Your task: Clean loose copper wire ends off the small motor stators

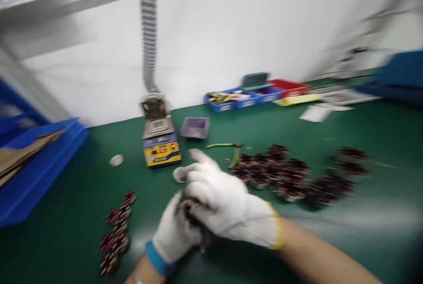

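In front of me, at the lower middle, my left hand (176, 231) in a white glove is closed around a dark, round part (191, 211). It looks like a motor stator, though the gloves cover most of it and motion blurs it. My right hand (218, 196), gloved with a yellow cuff, reaches over from the right. Its lower fingers are curled on the same part while its index finger points forward. Left of the hands stands a short row of wound stators (120, 226). A larger cluster of stators (272, 171) lies to the right.
A yellow-and-blue soldering pot (161, 143) with a lit display stands under a grey hose (147, 28). Behind the hands are a purple tray (194, 128), green-handled cutters (235, 154), and blue bins (228, 103). A blue box (39, 165) is at left; papers (315, 113) lie at right.
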`<state>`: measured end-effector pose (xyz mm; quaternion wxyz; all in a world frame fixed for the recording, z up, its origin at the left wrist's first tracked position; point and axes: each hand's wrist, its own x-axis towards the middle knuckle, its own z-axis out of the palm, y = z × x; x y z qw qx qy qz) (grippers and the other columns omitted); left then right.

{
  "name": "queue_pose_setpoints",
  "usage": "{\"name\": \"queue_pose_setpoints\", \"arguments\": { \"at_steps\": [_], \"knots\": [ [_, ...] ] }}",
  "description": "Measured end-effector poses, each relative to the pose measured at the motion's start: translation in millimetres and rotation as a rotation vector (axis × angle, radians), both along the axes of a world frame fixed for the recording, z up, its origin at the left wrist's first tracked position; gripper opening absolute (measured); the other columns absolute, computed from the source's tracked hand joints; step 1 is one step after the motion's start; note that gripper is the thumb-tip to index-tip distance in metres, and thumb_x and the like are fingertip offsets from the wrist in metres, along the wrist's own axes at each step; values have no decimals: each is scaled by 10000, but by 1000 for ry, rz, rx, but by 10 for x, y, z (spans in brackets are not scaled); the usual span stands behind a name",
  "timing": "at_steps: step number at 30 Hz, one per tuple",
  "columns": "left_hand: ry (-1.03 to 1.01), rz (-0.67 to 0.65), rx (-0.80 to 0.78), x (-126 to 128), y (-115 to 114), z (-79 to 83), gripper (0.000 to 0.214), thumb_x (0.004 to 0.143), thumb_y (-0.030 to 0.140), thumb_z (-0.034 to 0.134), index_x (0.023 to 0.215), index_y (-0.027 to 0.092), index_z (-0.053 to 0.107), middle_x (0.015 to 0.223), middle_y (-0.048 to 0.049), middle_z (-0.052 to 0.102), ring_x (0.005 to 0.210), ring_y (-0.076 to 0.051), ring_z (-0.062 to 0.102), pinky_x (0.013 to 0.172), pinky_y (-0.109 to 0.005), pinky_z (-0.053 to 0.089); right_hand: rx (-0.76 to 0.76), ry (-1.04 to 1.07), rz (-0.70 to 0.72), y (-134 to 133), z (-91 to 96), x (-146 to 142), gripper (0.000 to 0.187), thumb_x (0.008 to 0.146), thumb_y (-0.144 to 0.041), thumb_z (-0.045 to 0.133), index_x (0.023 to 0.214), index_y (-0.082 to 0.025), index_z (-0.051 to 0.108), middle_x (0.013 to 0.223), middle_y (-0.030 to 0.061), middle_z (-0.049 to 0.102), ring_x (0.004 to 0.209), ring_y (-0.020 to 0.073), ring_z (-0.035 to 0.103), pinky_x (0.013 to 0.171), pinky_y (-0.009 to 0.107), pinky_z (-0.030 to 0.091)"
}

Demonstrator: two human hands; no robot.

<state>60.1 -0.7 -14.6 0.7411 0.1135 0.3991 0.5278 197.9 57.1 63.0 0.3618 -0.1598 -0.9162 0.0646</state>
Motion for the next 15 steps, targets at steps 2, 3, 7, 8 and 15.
{"name": "queue_pose_setpoints", "arguments": {
  "at_steps": [2,3,7,8,15],
  "knots": [
    [-55,-165,67,37,-4,-25,500,530,541,804,798,156,629,816,-82,647,838,-257,616,722,-377,515,-80,36,20,57,-77,3,113,739,-108,509,732,-216,544,842,49,641,968,226,591,1106,534,245],
    [-25,-151,130,30,2,-33,538,520,542,815,832,148,622,821,-76,636,802,-237,612,700,-358,511,-147,61,55,102,-119,4,113,746,-117,528,722,-226,544,835,39,646,985,235,593,1109,539,243],
    [135,173,261,-72,27,-31,588,538,549,810,896,135,592,755,-36,609,606,-136,567,548,-246,467,-662,345,-96,285,-219,40,119,789,-317,591,703,-236,582,952,78,675,988,283,613,955,492,451],
    [100,196,226,-104,40,-31,596,566,593,771,899,134,591,718,-35,612,551,-130,560,479,-223,432,-798,442,-178,328,-229,59,164,787,-377,594,715,-229,594,990,96,673,977,290,620,874,458,505],
    [-143,88,157,-186,138,-164,627,836,686,356,925,118,607,653,-50,641,256,-49,363,276,-193,92,-659,-8,-117,324,-569,-73,458,668,-283,629,1122,-219,628,1238,82,573,1151,289,528,996,441,443]
  ]
}}
